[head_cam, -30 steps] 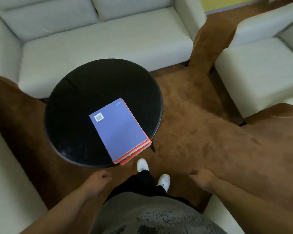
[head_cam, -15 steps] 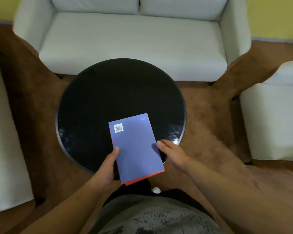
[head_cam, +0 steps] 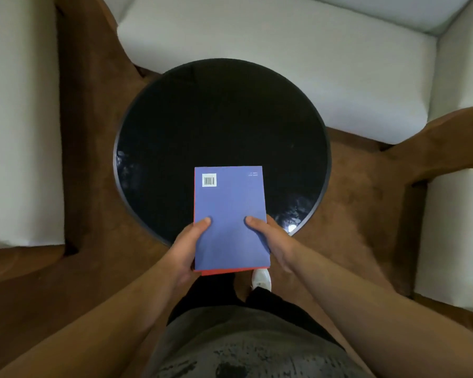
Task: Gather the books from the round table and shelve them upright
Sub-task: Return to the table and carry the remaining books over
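A stack of books (head_cam: 230,208), the top one blue with a white barcode and red edges showing beneath, is held over the near edge of the round black table (head_cam: 221,118). My left hand (head_cam: 186,249) grips the stack's left side with the thumb on the cover. My right hand (head_cam: 271,241) grips the right side, thumb also on top. The fingers under the stack are hidden. No shelf is in view.
White sofas stand around the table: one behind it (head_cam: 284,50), one at the left (head_cam: 17,118), one at the right (head_cam: 453,236). Brown carpet (head_cam: 352,214) covers the floor. My white shoe (head_cam: 261,278) shows below the books.
Both hands rose from my sides to the stack, took hold of its two sides and squared it towards me. The view shifted over the table.
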Available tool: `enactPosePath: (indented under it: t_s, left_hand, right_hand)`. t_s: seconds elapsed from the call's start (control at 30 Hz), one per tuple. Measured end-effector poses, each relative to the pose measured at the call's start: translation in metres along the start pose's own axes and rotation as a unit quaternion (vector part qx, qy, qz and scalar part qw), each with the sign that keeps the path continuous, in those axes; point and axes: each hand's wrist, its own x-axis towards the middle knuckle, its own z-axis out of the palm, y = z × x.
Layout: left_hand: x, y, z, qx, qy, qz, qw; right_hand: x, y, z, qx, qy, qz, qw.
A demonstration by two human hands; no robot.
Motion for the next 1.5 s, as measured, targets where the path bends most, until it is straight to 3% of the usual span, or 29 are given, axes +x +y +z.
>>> enactPosePath:
  t_s: [0.3,0.47,0.63,0.87,1.1,1.37,1.5]
  left_hand:
    - [-0.026,-0.067,0.012,0.0,-0.007,0.051,0.999]
    - [-0.032,-0.068,0.022,-0.042,-0.018,0.041,0.998]
    - [-0.042,-0.064,0.031,-0.076,0.002,0.013,0.997]
    - [-0.097,-0.079,0.032,-0.067,-0.022,0.16,0.985]
    - [-0.158,-0.099,-0.013,-0.137,0.059,0.261,0.954]
    - [-0.211,-0.122,-0.1,-0.274,0.149,0.282,0.907]
    - [-0.242,-0.123,-0.164,-0.324,0.17,0.277,0.888]
  right_hand:
    - [-0.029,0.037,-0.031,-0.063,-0.021,0.02,0.998]
    - [-0.024,0.033,-0.034,-0.043,-0.04,0.051,0.997]
    - [-0.041,0.017,-0.032,-0.084,-0.085,0.021,0.993]
    - [-0.073,0.008,-0.006,-0.132,-0.114,-0.046,0.984]
    - [-0.077,0.007,0.07,-0.225,-0.209,-0.053,0.95]
    - [-0.069,0.04,0.196,-0.308,-0.294,0.0,0.905]
    - [-0.058,0.066,0.273,-0.352,-0.3,0.025,0.886]
